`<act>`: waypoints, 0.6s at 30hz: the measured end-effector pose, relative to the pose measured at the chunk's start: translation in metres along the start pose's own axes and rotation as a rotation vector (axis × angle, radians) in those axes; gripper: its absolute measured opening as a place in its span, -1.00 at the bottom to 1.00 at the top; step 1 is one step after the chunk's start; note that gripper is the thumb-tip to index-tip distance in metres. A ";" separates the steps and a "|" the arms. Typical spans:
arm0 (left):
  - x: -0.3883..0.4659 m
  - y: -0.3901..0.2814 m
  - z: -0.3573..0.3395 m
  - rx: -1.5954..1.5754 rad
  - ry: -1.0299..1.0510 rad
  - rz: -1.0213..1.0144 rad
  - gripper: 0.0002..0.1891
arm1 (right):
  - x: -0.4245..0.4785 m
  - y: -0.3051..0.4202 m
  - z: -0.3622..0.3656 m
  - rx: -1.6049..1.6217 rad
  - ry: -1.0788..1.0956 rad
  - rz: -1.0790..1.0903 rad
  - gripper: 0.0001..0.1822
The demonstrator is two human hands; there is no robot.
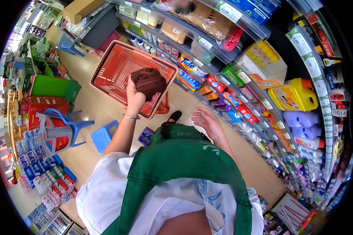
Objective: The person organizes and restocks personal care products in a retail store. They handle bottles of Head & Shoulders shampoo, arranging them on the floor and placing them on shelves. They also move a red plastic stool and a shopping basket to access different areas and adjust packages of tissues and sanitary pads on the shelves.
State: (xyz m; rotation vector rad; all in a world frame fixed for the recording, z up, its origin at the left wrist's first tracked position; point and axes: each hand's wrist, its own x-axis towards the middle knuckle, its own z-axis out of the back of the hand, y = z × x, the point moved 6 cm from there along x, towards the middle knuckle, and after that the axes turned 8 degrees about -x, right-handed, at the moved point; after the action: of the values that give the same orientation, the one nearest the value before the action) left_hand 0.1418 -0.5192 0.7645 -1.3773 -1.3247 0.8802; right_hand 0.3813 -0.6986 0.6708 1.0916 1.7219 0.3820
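My left hand (134, 98) grips a bunched dark brown cloth (149, 82), and a metal bangle circles that wrist. Behind and below the cloth stands a red plastic shopping basket (106, 76) with a dark rim; the slotted inside shows in part, the rest lies hidden behind the hand and cloth. To the right, my right hand (207, 122) hovers with its fingers apart and nothing in it, between my green apron (188, 158) and the shelf of packaged goods.
On the right, long store shelves (205, 44) hold Tide packs (191, 66), a yellow jug (294, 94) and purple bottles (299, 119). A blue stool (104, 136), a blue plastic chair (76, 124) and stacked tissue packs (54, 185) stand to the left. A purple tray (146, 136) lies near my feet.
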 end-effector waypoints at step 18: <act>-0.037 0.173 -0.010 1.054 0.441 -0.012 -0.64 | -0.031 -0.030 0.060 0.086 -0.356 0.013 -0.70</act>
State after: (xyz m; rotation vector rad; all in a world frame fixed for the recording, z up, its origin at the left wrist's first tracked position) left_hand 0.1915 -0.5417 0.5960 -0.6470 -0.3802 0.9741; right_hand 0.4209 -0.7544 0.6424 1.1563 1.4254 0.1121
